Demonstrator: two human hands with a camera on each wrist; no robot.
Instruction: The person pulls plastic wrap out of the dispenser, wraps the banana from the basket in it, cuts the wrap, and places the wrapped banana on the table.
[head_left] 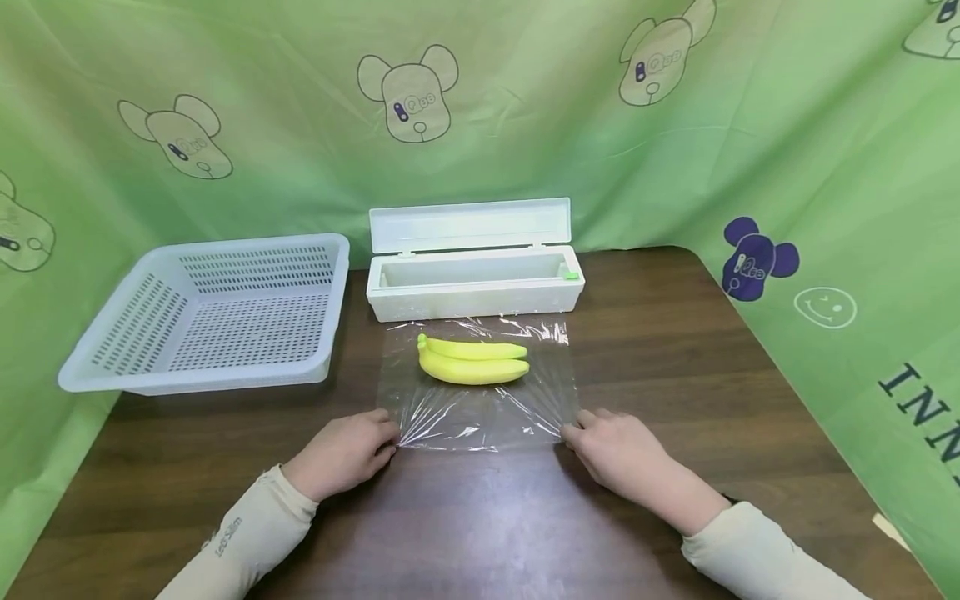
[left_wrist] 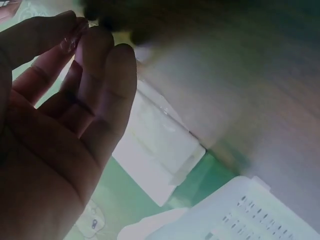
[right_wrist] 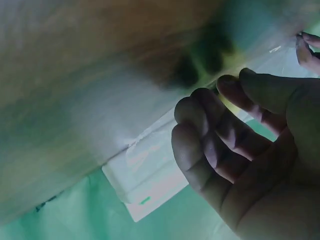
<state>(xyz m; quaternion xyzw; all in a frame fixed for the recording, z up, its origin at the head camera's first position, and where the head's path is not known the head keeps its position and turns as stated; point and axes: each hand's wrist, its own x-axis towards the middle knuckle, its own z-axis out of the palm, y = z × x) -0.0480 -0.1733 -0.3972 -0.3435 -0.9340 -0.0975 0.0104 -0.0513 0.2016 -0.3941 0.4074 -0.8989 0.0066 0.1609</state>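
Near corners of the film (head_left: 480, 423) are pinched, one by the left hand (head_left: 348, 450), one by the right hand (head_left: 619, 451). The bananas (head_left: 474, 372) are borne on the film, beyond and between both hands. Farther back, the box (head_left: 480, 298) is placed, its lid (head_left: 471, 227) raised.

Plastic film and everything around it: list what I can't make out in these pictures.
Plastic film, head view: too transparent to tell whether its far edge joins the white box.
Bananas, head view: their own bodies hide the undersides.
Left hand, head view: its back hides the palm.
Basket, left wrist view: cut off by the bottom edge.
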